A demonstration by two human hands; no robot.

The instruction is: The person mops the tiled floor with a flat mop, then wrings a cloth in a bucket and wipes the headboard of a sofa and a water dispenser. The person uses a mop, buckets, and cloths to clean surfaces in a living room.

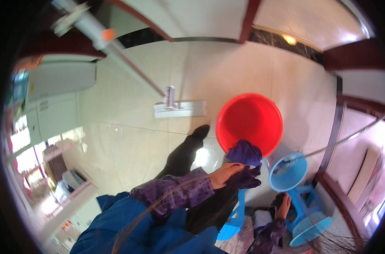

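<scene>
My left hand (225,175) grips a dark purple cloth (245,155). The cloth bunches over the near rim of a red plastic bucket (222,136), partly inside it. Lower right, my right hand (282,206) is close to a blue plastic stool (311,227), which looks tipped over. Something small and dark (279,199) lies against its fingers; whether they hold it is unclear. Just right of the red bucket, a light blue bucket (294,177) has a long metal pole (344,141) leaning out of it. The pole's lower end is hidden in the bucket.
A flat mop (179,109) stands on the tiled floor (141,136) left of the red bucket, its handle slanting up left. Another blue plastic piece (232,227) is by my legs. White cabinets (57,111) line the left; dark red door frames (354,55) edge the right.
</scene>
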